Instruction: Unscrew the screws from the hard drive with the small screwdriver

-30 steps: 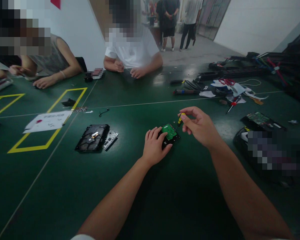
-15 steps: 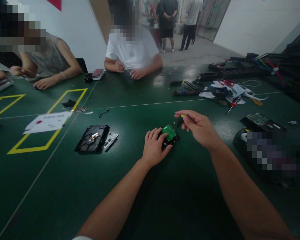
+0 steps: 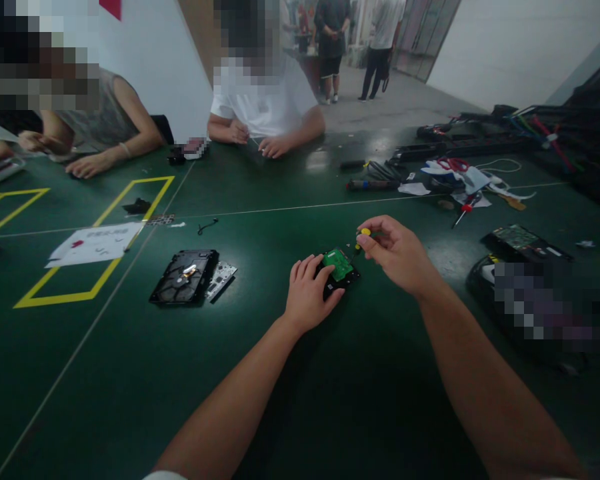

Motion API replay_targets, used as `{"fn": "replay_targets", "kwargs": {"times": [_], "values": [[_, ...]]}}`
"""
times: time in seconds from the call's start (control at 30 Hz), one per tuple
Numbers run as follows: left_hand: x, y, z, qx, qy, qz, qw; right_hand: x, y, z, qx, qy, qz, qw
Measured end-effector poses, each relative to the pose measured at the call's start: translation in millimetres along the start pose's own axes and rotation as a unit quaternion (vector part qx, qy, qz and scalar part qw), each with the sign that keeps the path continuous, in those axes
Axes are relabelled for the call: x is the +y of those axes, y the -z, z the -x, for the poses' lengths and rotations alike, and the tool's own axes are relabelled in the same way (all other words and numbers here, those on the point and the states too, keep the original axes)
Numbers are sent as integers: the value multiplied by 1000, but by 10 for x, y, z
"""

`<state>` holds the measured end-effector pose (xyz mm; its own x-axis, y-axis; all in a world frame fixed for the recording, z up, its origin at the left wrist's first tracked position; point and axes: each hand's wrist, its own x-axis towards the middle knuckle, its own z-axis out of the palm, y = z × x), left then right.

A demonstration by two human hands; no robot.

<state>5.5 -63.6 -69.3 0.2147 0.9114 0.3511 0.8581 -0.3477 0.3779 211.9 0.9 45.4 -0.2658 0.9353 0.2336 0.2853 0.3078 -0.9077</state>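
My left hand grips a small black hard drive, holding it against the green table. A green circuit board faces up on it; my fingers lie over its left side and my thumb over its near edge. In my right hand is a small screwdriver with a yellow end, pinched between thumb and fingers. Its thin shaft points down at the drive's right edge; whether the tip sits in a screw is too small to tell. Tiny loose bits lie just beyond the drive.
Left of my hands lie a black plastic case and a small circuit board. On the right are a black bag, another board and a red-handled screwdriver. Cables and tools lie behind. Two people sit across the table.
My right hand has shifted its grip slightly, and the screwdriver's yellow end shows more clearly. My left hand and the hard drive have stayed in place.
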Motion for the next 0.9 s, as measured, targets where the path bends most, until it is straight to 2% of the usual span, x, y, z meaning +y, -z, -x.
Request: {"fn": "replay_targets", "kwargs": {"times": [0.17, 0.4, 0.6, 0.77, 0.9], "values": [[-3, -4, 2, 2, 0, -1, 1000, -34, 13, 1, -24, 6, -9, 1000], [-2, 5, 3, 0, 0, 4, 1000, -22, -16, 4, -1, -10, -25, 1000], [-9, 2, 3, 1, 0, 4, 1000, -52, -49, 23, -19, -50, -68, 996], [-13, -15, 2, 3, -1, 3, 1000, 7, -71, -1, -4, -55, -93, 994], [-9, -17, 1, 3, 1, 1, 1000, 2, -51, -9, -36, -43, -88, 995]]}}
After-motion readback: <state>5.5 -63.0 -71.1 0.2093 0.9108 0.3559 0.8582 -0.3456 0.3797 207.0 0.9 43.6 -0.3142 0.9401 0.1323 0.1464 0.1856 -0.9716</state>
